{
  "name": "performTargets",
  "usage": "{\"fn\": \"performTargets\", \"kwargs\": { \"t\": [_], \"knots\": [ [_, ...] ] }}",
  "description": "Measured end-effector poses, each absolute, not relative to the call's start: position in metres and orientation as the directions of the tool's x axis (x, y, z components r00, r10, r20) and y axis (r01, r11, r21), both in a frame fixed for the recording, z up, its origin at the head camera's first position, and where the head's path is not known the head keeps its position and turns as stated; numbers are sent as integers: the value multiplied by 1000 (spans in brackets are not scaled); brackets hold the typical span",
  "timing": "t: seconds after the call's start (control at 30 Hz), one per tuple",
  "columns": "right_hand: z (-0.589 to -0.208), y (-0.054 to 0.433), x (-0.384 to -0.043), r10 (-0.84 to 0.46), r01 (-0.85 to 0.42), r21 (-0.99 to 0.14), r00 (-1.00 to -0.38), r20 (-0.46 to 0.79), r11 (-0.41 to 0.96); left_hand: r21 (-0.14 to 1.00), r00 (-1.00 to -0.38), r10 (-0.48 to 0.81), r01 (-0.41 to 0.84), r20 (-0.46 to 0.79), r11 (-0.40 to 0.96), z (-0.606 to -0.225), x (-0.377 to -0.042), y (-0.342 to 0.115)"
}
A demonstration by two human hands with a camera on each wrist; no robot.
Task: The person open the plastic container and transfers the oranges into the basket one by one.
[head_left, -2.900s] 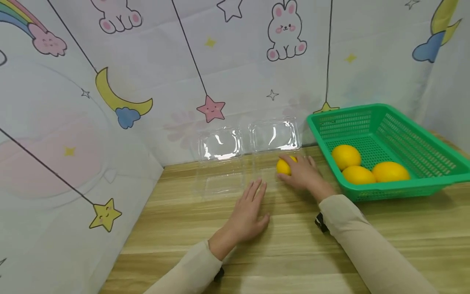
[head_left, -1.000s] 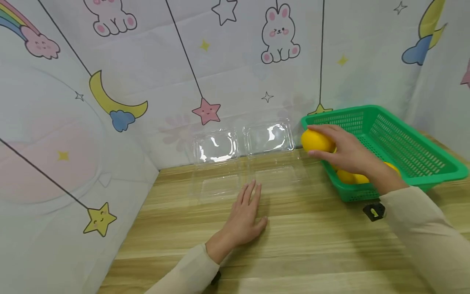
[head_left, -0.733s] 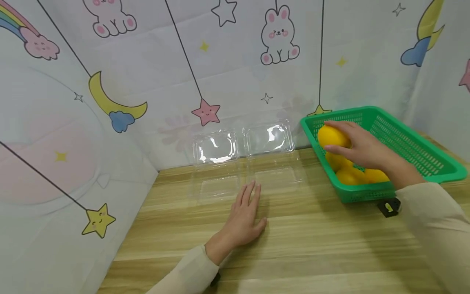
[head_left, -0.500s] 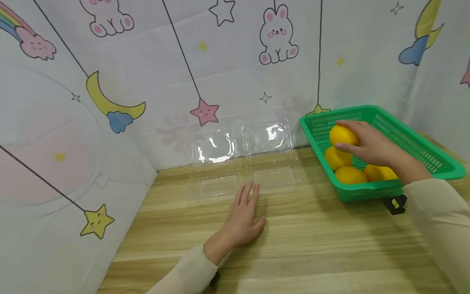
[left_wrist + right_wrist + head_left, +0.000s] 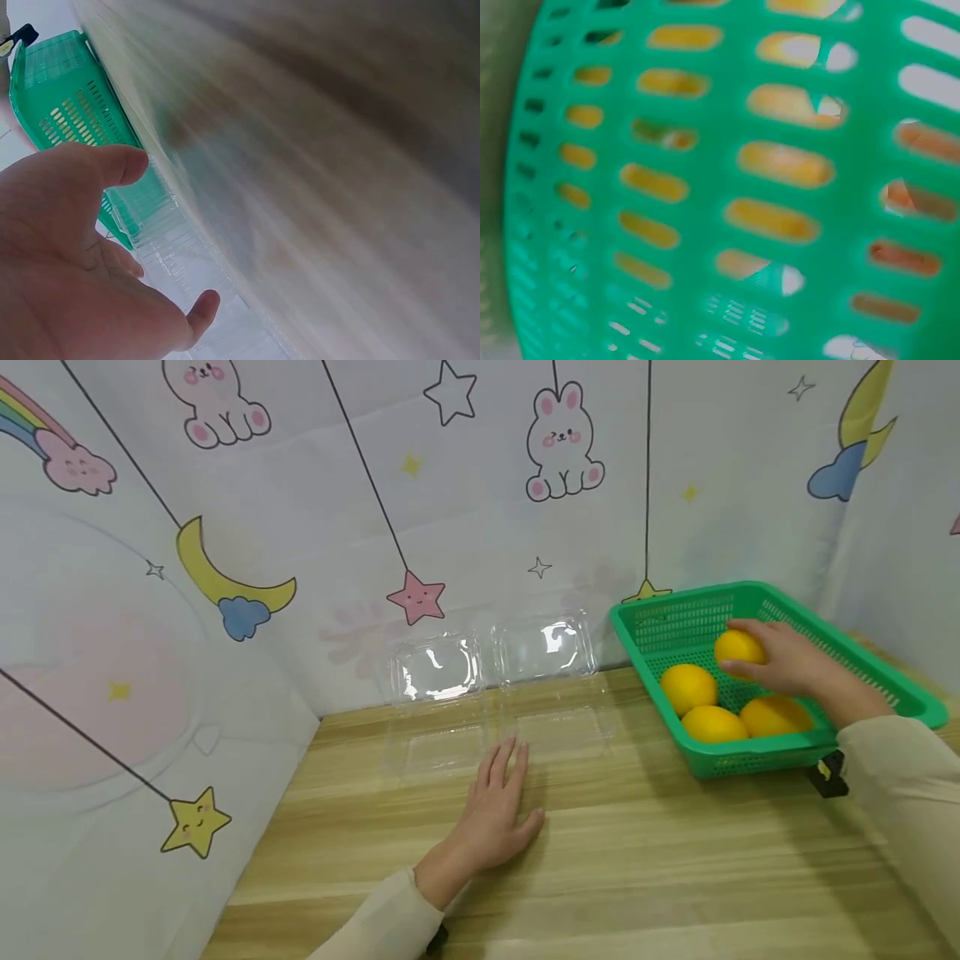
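My right hand (image 5: 787,657) grips a yellow-orange fruit, an orange (image 5: 739,653), between thumb and fingers inside the green plastic basket (image 5: 686,768). More oranges (image 5: 688,689) lie along the basket's near and left sides. In the right wrist view the slotted basket wall (image 5: 705,157) fills the picture, with the fruit showing only through its slots. My left hand (image 5: 491,818) rests on the table with fingers extended, the tips just in front of two clear clamshell boxes (image 5: 447,745). In the left wrist view the thumb and fingers of that hand (image 5: 82,247) are spread and hold nothing.
Both clear boxes stand side by side, raised lids (image 5: 546,647) leaning toward the printed wall cloth (image 5: 480,527). Their trays sit on the wooden table (image 5: 600,877), left of the basket. A cloth-covered wall (image 5: 97,760) borders the table on the left.
My right hand has carried the orange from the right-hand clear box over the basket's left rim and further right into the basket. My left hand has stayed in place.
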State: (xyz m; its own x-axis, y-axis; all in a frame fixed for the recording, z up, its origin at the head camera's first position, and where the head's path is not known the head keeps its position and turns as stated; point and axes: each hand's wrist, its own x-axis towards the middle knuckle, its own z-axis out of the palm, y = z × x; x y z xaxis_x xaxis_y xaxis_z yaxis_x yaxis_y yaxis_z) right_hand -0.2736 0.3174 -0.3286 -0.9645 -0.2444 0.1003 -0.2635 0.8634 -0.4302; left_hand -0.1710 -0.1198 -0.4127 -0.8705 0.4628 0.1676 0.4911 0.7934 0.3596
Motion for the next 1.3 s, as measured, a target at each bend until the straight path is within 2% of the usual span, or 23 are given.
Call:
{"fn": "performTargets", "kwargs": {
  "t": [0.67, 1.1, 1.3],
  "knots": [
    [-352, 313, -280, -192, -157, -457, -981, -32, 875, 366, -876, 458, 480, 152, 797, -413, -169, -122],
    [-358, 313, -274, -253, -196, -404, -963, -93, 894, 357, -887, 444, 458, 125, 814, -413, -166, -118],
    [-359, 314, -275, -240, -170, -430, -964, -114, 887, 358, -884, 448, 464, 131, 810, -413, -168, -118]
  ]
}}
